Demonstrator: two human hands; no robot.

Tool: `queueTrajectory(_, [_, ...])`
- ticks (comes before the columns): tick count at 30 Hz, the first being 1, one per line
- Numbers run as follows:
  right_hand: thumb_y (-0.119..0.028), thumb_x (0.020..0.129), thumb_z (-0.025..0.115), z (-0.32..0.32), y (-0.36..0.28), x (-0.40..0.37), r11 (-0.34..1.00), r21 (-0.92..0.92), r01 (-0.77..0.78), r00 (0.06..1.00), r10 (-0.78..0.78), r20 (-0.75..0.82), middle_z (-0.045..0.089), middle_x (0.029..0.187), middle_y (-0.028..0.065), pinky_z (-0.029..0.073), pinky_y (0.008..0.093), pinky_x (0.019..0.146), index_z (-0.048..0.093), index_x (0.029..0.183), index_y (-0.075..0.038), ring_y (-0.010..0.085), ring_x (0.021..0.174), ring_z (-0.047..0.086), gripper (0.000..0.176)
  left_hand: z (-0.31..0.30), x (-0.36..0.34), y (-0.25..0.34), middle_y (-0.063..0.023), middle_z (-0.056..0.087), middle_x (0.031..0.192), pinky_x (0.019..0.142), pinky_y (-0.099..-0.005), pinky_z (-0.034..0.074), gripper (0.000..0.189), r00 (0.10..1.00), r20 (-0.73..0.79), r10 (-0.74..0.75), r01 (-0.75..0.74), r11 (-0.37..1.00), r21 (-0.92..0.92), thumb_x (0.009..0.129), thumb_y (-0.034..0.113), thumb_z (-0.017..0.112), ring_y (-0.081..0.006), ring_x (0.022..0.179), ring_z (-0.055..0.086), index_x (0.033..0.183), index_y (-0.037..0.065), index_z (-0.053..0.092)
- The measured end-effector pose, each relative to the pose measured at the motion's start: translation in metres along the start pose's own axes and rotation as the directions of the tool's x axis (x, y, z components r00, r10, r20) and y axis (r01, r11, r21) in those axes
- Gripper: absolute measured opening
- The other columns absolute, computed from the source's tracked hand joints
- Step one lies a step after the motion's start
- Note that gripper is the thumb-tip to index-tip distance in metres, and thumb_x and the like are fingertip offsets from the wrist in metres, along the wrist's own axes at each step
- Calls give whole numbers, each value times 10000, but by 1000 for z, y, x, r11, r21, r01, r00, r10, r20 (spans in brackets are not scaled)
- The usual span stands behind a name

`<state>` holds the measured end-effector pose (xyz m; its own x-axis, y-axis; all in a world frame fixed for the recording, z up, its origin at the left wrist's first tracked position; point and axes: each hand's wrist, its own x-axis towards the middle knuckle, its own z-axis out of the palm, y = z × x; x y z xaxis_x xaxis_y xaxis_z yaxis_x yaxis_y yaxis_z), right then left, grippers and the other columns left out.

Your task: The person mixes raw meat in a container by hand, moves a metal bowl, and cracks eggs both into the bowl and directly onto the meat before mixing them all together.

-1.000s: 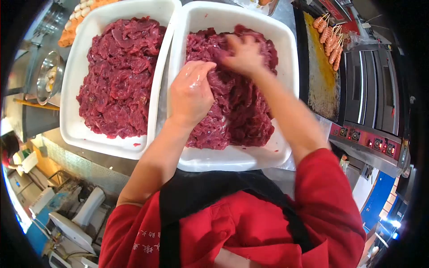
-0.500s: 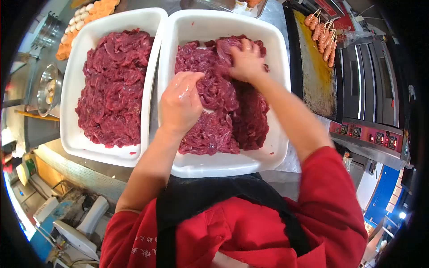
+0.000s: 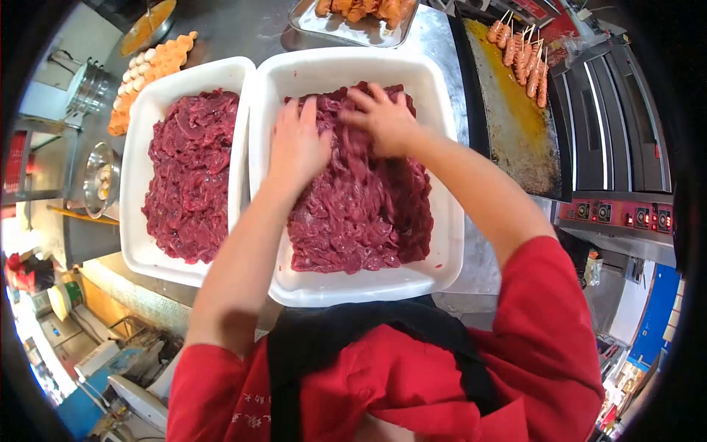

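Raw sliced red meat (image 3: 346,214) lies heaped in the right white tub (image 3: 442,243). My left hand (image 3: 298,147) rests on the meat's upper left part, fingers stretched out and apart, holding nothing that I can see. Across from it, my right hand (image 3: 387,124) touches the upper middle of the heap with spread fingers, slightly blurred by motion. The far edge of the meat is partly hidden under both hands. More sliced meat (image 3: 190,177) fills the left white tub (image 3: 136,243), which stands close against the right one.
A metal tray (image 3: 353,37) of browned food sits behind the tubs. Sausages on sticks (image 3: 524,62) lie on a greasy griddle (image 3: 515,140) at right, beside ovens (image 3: 611,125). To the left are an egg carton (image 3: 158,70) with eggs and a metal bowl (image 3: 96,180).
My left hand has moved up over the meat and its fingers have opened out. My right hand has shifted left. Meat now covers the bare gap at the heap's left middle. The view has tilted.
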<state>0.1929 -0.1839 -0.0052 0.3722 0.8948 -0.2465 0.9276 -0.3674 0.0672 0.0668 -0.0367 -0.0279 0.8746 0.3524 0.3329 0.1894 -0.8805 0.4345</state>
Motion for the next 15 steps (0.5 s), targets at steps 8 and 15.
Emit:
queueTrajectory(8, [-699, 719, 598, 25, -6, -33, 774, 428, -467, 875, 334, 350, 302, 1427, 287, 347, 450, 1054, 314, 1408, -42, 453, 1256, 402, 994, 12, 17, 4, -274, 393, 1358, 1058, -452, 317, 657, 682, 679, -272, 81, 951, 299, 879, 520, 491, -403, 1238, 418, 1365, 82, 427])
queueTrajectory(15, [-578, 726, 685, 43, -84, -121, 405, 673, -619, 779, 421, 464, 297, 1408, 308, 370, 424, 1037, 275, 1440, -69, 432, 1270, 397, 968, -20, -100, 45, -275, 316, 1387, 1055, -441, 354, 912, 456, 627, -631, 806, 592, 11, 747, 512, 713, -404, 1226, 437, 1432, 70, 304])
